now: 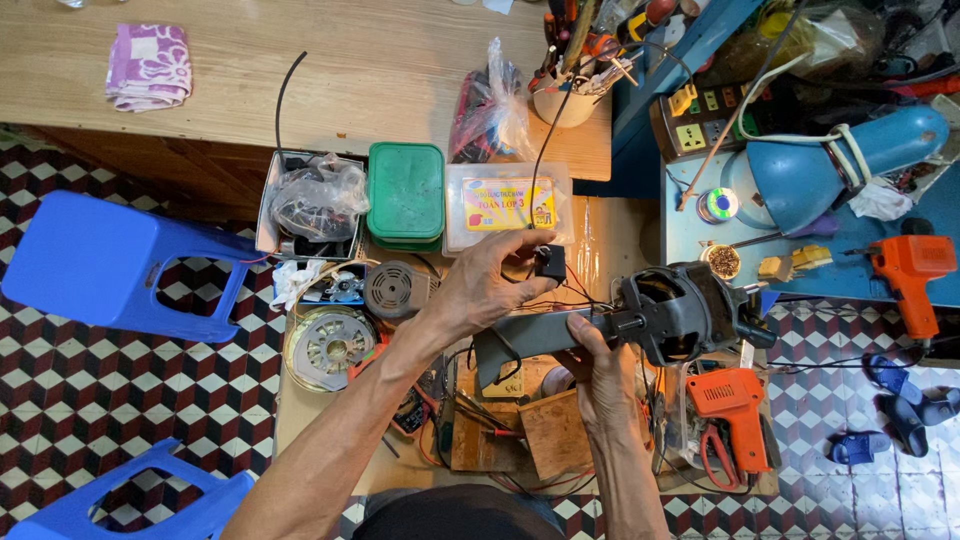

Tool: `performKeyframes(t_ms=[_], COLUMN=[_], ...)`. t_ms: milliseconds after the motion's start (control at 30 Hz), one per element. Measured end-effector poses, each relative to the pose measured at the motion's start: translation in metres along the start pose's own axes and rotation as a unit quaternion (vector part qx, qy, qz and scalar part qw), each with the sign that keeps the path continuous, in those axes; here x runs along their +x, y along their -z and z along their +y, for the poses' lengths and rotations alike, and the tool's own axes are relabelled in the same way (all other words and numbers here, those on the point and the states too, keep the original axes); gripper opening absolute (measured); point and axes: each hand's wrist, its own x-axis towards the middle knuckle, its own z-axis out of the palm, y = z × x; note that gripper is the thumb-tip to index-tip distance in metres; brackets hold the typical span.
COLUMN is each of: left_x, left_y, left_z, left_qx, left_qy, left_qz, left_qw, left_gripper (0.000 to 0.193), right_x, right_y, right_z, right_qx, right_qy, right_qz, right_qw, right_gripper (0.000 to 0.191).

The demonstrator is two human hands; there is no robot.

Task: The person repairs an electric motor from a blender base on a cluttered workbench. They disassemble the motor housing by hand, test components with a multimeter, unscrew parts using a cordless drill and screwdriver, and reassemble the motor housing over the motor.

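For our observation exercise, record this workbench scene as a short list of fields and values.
Left hand: pinches a small black box with wires
Right hand: grips the grey motor housing by its shaft end
In front of the person: green box, clear plastic box, round motor parts
To the right: blue lamp, two orange tools
Floor: blue stool

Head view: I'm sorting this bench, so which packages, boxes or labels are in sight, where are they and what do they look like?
Clear plastic box: behind the left hand, rectangular, with a yellow, pink and blue picture label.
Green lidded boxes: left of it, stacked, with rounded corners.
White open carton: further left, holding a crumpled clear bag.
Clear plastic bag: on the wooden top, with dark and red contents.
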Motion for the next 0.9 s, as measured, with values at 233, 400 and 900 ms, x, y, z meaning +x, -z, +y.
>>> performKeyframes(t_ms=[233, 400, 900], left_x=[0.013, 0.027, 0.044], left_y=[-0.024, -0.047, -0.068], left_z=[-0.043, -0.084, -0.155], left_qx=[-0.072, -0.07, -0.108], left_qy=[0.076, 0.052, 0.149], left_qz=[-0.034, -0.08, -0.387], left_qw=[0.994, 0.993, 0.904], left_gripper=[0.059, 0.062, 0.088], right_x=[-0.014, -0.015, -0.014], right_y=[-0.014, -0.011, -0.007], right_z=[-0.015, -0.013, -0.011], right_qx=[-0.02, -0.02, -0.031], right_qy=[-0.015, -0.017, -0.061], right_qz=[0.022, 0.022, 0.005], right_qw=[0.999, 0.999, 0.998], right_gripper=[0.038, 0.037, 0.037])
